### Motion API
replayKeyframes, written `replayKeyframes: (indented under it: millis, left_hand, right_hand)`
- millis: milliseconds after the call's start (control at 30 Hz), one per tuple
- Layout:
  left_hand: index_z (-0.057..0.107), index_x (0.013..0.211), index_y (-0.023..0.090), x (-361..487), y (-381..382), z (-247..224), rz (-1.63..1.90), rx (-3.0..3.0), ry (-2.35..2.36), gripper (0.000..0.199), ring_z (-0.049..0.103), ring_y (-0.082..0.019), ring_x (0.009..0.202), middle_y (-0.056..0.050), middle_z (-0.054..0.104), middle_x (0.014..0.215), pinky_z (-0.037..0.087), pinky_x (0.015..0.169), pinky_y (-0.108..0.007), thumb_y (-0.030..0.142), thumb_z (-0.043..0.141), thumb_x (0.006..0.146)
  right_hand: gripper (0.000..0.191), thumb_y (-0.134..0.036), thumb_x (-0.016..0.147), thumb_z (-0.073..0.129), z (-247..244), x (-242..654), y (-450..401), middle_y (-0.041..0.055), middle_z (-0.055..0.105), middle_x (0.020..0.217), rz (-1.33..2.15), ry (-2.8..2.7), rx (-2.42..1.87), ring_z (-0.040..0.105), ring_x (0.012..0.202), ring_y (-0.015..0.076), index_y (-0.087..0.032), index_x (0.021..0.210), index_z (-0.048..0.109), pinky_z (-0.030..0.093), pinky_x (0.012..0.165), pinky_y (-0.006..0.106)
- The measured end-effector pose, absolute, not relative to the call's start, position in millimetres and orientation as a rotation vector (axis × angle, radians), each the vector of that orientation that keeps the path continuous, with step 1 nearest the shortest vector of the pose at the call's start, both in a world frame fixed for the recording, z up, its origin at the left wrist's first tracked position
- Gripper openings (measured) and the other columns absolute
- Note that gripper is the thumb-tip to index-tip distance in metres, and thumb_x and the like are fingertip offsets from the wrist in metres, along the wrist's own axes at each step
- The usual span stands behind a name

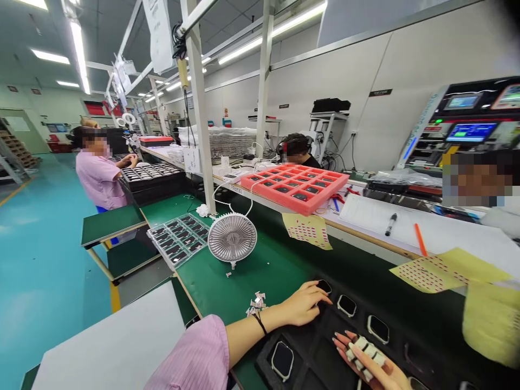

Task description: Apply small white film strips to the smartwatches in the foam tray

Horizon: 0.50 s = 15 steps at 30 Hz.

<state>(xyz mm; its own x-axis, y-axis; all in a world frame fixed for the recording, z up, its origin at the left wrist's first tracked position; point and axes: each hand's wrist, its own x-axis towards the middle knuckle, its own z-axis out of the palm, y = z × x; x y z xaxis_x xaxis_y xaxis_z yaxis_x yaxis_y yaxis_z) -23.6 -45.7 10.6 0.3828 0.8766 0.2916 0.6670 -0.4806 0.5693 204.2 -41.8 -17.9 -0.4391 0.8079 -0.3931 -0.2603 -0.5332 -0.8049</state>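
My left hand [303, 303] lies on a black foam tray [314, 360], its fingertips on the edge of a square watch-like device [324, 287] and holding nothing visible. Several more of these silver-rimmed devices, such as one [346, 305], sit in the tray's recesses. My right hand [361, 360] is low at the tray's near side, gripping a strip of small white pieces [365, 351]. A loose pile of small white pieces [257, 304] lies on the green bench mat [244, 281] left of my left wrist.
A white desk fan [232, 237] stands on the mat beside a tray of black parts [179, 238]. A red tray [294, 187] sits on the raised shelf. Yellow dotted sheets [447, 271] lie to the right. Co-workers [99, 179] stand nearby, with test equipment [467, 119] at right.
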Motion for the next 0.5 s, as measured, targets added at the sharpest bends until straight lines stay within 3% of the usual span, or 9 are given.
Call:
replayKeyframes:
  millis: [267,500]
  left_hand:
    - [0.057,0.118,0.014,-23,-45,10,0.812,2.246,1.290,0.045,0.043,-0.021,0.136,-0.015,0.057,0.133,0.019,0.121,-0.047,0.002,0.044,0.077]
    - [0.053,0.127,0.014,-24,-48,20,0.744,2.213,1.214,0.052,0.023,-0.027,0.147,-0.017,0.043,0.149,0.016,0.120,-0.054,0.002,0.050,0.076]
  right_hand:
    - [0.051,-0.037,0.039,0.095,-8,185,-53,0.0129,0.077,0.083,1.848,-0.844,-1.026,0.073,0.088,0.0375,-0.014,0.081,0.076,0.056,0.092,0.053]
    - [0.044,-0.035,0.053,0.093,12,190,-55,0.0120,0.077,0.091,1.951,-0.974,-0.960,0.072,0.095,0.0321,-0.015,0.088,0.076,0.055,0.095,0.045]
